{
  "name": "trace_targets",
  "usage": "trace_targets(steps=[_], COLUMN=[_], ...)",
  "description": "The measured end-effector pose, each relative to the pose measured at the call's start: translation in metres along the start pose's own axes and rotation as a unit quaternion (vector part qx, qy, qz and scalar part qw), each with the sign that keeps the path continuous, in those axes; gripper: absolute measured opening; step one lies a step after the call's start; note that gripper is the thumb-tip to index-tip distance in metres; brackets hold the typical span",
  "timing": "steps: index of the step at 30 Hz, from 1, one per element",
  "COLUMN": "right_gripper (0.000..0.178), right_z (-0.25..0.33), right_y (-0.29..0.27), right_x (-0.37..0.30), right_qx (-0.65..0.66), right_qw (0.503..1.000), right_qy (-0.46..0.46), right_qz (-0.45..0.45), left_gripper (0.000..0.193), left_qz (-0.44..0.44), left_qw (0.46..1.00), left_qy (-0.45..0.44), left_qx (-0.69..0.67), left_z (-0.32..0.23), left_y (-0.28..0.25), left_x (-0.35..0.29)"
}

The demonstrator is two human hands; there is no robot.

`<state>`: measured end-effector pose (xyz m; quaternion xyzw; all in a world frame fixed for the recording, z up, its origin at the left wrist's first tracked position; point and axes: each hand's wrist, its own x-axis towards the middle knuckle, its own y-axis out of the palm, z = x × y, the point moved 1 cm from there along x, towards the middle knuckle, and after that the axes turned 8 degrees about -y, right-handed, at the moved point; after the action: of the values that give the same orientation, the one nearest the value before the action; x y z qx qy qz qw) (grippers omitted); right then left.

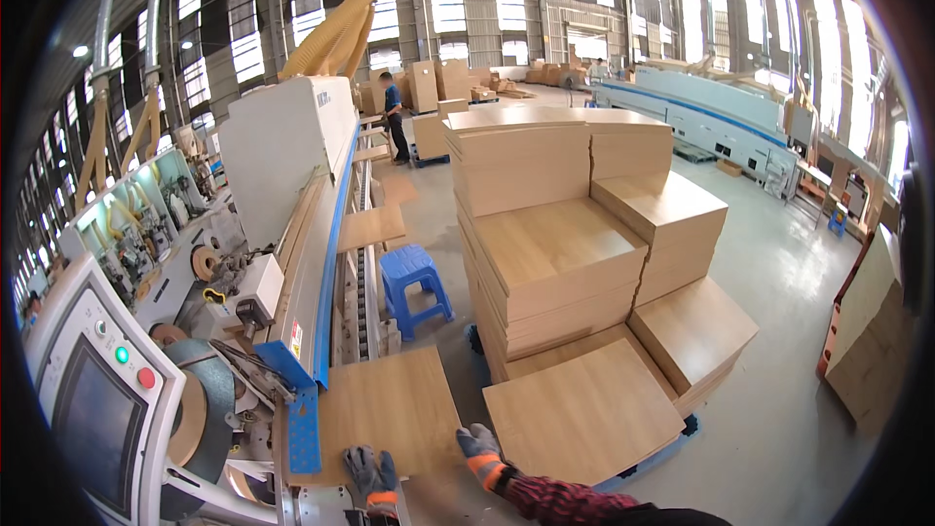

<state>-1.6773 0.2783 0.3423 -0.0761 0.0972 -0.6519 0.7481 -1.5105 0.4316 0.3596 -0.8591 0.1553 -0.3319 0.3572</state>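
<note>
A flat wood-grain panel lies on the infeed end of a long machine, against a blue perforated guide plate. My left hand, in a grey glove with an orange cuff, rests on the panel's near part with its fingers stretched out. At the panel's right edge is my right hand, gloved the same way, its fingers apart and touching or very close to that edge. Right of it stands a stepped stack of similar panels, the nearest top panel lying just beside my right hand.
A control console with a screen and buttons stands at the left, beside a large roll of edging strip. A blue stool sits between machine and stack. A person stands farther along the machine. More panels lean at the right.
</note>
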Motion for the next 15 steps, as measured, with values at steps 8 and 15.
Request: trace_targets(steps=[8,15], right_gripper=[0.051,0.05], right_z=[-0.058,-0.152], right_y=[-0.312,-0.423], right_x=[0.035,0.104], right_qx=[-0.331,-0.531], right_qw=[0.884,0.835], right_qy=[-0.219,0.087], right_qz=[-0.247,-0.11], left_gripper=[0.039,0.056], left_qz=[-0.171,0.197], left_qw=[0.982,0.971], left_qy=[0.077,-0.071], left_qx=[0.013,-0.118], left_z=[-0.043,-0.189], left_y=[0.02,0.1], left_x=[-0.045,-0.176])
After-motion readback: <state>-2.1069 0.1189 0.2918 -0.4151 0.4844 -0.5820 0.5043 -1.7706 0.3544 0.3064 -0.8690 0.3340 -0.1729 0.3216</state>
